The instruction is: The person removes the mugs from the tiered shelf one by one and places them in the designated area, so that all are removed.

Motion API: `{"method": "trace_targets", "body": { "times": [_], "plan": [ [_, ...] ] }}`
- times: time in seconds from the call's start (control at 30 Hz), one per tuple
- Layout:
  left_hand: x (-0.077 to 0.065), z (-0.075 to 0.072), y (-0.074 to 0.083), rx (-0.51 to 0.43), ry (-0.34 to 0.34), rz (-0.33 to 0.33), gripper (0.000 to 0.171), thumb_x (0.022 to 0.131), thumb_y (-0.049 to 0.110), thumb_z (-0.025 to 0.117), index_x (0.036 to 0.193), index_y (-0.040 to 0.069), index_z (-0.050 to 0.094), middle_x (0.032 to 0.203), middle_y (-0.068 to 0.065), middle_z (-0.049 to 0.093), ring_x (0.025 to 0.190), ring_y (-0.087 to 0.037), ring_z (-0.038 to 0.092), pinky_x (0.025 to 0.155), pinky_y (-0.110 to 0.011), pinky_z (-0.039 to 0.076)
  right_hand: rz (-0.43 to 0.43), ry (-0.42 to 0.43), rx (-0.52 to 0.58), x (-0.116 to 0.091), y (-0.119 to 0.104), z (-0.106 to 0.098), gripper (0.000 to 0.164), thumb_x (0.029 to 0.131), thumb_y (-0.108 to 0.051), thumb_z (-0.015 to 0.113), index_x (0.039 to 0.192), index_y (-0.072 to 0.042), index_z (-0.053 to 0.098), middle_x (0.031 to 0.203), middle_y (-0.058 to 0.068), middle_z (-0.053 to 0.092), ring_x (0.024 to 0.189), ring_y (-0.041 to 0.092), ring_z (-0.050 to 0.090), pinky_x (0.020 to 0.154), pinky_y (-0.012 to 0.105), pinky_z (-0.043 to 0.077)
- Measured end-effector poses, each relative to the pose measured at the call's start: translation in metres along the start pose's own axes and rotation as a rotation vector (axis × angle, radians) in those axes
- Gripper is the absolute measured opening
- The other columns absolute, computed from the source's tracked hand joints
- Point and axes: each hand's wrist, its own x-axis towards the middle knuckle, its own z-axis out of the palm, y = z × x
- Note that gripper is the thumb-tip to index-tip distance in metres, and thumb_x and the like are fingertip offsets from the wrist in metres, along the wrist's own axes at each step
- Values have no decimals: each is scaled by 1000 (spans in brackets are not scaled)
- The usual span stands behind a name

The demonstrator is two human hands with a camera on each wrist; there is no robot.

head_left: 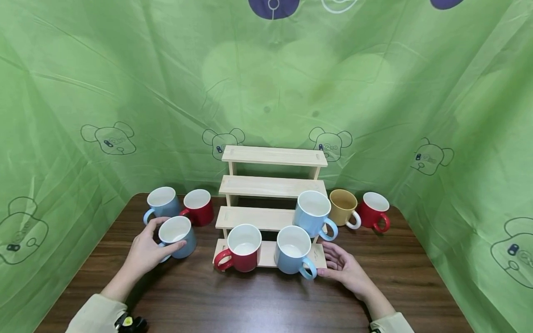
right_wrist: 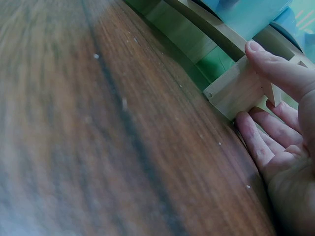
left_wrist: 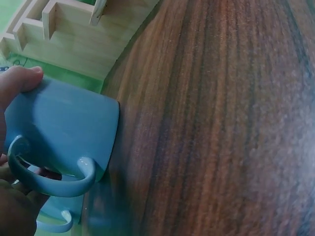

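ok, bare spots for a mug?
Free: top two steps of the wooden riser; its third step, left of the light-blue mug; tabletop in front, between the forearms. Crowded: bottom step, with two mugs; tabletop around the left hand.

A dark brown, wood-grained table (head_left: 266, 305) is bearing a pale wooden four-step rack (head_left: 270, 186) at its middle. On the rack's lowest step, a red mug with a white inside (head_left: 245, 260) and a light blue mug (head_left: 290, 260) are standing; a larger-looking pale blue mug (head_left: 309, 219) is standing on the step above, at the right end. Left of the rack, the table is carrying a blue mug with a white inside (head_left: 168, 206) and a red ceramic mug (head_left: 201, 215). A grey-blue mug (head_left: 188, 241) is sitting nearer, its contact with the wood being unclear. Rightward, a mustard-yellow mug with a white handle (head_left: 341, 215) and a glossy red mug (head_left: 367, 215) are standing.
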Motion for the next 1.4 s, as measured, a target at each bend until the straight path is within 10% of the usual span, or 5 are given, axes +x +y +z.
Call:
{"method": "trace_targets", "body": {
  "times": [0.3,0.83,1.17,1.4],
  "plan": [
    [2,-7,5,29,-45,35,93,79,44,100,148,5,52,136,-22,67,119,-40,64,89,-43,48,6,1,2,0,1,0,80,92,-1,86,158,9,43,153,33,55,129,10,66,105,28,57],
    [-4,-7,60,-60,194,358,65,81,4,90,141,12,68,131,-7,73,112,-19,62,90,-22,44,23,3,2,-1,1,-1,81,92,-1,86,159,8,41,154,33,54,130,10,65,106,27,56],
    [-23,18,76,-80,144,606,64,81,8,85,142,3,65,135,-8,72,125,-27,64,113,-13,37,17,-4,-1,1,-1,-1,80,93,-2,86,159,8,42,154,32,54,131,11,65,106,28,56],
    [-32,39,73,-149,39,552,64,84,2,88,143,4,63,136,-5,72,119,-26,71,110,-15,45,19,3,-3,0,0,0,81,92,-2,86,159,8,42,154,33,54,130,11,65,105,28,56]
  ]
}}
